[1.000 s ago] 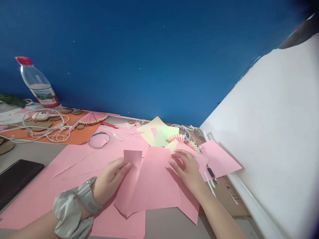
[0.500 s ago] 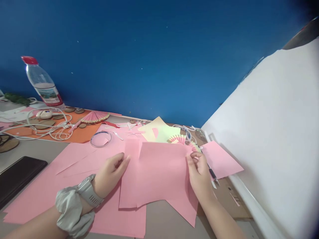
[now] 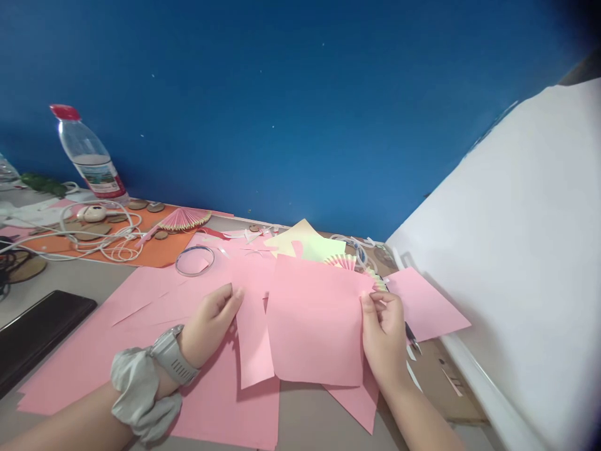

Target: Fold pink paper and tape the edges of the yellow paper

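Note:
My left hand point(image 3: 210, 321), with a grey watch and a grey scrunchie point(image 3: 144, 391) at the wrist, pinches a narrow pink paper strip point(image 3: 254, 341) between thumb and fingers. My right hand point(image 3: 385, 329) is closed on the right edge of a wider pink paper piece point(image 3: 317, 326). A narrow gap runs between strip and wider piece; whether they touch near the top is hard to tell. Beneath the left hand lies a stack of large pink sheets point(image 3: 206, 404). Another pink paper point(image 3: 354, 401) pokes out below the wider piece.
A black phone point(image 3: 44, 332) lies at left. Behind are a water bottle point(image 3: 96, 163), white cables point(image 3: 126, 235), pink folded paper fans point(image 3: 185, 219), a clear tape ring point(image 3: 195, 261) and yellow paper point(image 3: 303, 238). To the right are a pink sheet point(image 3: 427, 304) and a white panel point(image 3: 526, 207).
The paper, joined along much of its length earlier, now shows a gap down to its lower edge. My right hand has shifted slightly right with the wider piece.

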Tool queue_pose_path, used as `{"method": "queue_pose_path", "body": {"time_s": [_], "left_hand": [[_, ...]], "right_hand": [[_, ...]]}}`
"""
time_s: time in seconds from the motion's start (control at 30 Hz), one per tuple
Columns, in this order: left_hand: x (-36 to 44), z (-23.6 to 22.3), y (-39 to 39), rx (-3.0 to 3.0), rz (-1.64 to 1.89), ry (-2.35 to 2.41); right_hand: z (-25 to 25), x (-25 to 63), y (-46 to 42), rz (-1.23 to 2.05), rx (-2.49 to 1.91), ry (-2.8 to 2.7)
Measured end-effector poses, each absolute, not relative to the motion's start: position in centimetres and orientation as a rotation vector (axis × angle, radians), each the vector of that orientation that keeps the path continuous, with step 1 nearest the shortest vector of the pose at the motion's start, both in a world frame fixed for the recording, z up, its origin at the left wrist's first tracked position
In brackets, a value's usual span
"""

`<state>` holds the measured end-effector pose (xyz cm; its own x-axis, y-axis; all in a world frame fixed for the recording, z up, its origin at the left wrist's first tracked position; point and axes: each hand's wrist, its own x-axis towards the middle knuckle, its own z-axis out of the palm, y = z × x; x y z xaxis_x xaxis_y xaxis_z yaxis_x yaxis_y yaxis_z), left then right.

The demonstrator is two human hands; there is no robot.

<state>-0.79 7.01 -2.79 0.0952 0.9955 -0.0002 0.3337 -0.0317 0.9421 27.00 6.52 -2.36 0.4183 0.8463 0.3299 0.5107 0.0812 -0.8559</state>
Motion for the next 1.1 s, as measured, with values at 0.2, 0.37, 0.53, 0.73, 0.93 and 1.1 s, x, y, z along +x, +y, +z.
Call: {"method": "queue_pose_path", "body": {"time_s": [0.2, 0.37, 0.53, 0.73, 0.93, 1.1], "left_hand": [[-0.4, -1.9, 6.2, 1.451, 0.807, 0.95], [-0.1, -2.1, 6.1, 1.491, 0.858, 1.097], [-0.4, -2.7, 6.6, 1.495, 0.943, 1.21], [-0.4, -2.5, 6.8, 1.493, 0.928, 1.204], [-0.5, -2.0, 6.6, 1.458, 0.971, 1.161], [-0.3, -1.7, 6.2, 1.49, 0.775, 0.897]], "right_hand": [[-1.9, 27.1, 6.4, 0.395, -1.626, -1.167], [-1.9, 27.9, 6.5, 0.84, -1.575, -1.187], [-1.9, 28.2, 6.4, 0.78, -1.756, -1.34], [-1.7, 27.8, 6.4, 0.58, -1.769, -1.445], [-1.3, 27.5, 6.0, 0.605, -1.762, -1.42], [-1.5, 27.5, 5.8, 0.592, -1.776, -1.289]]}}
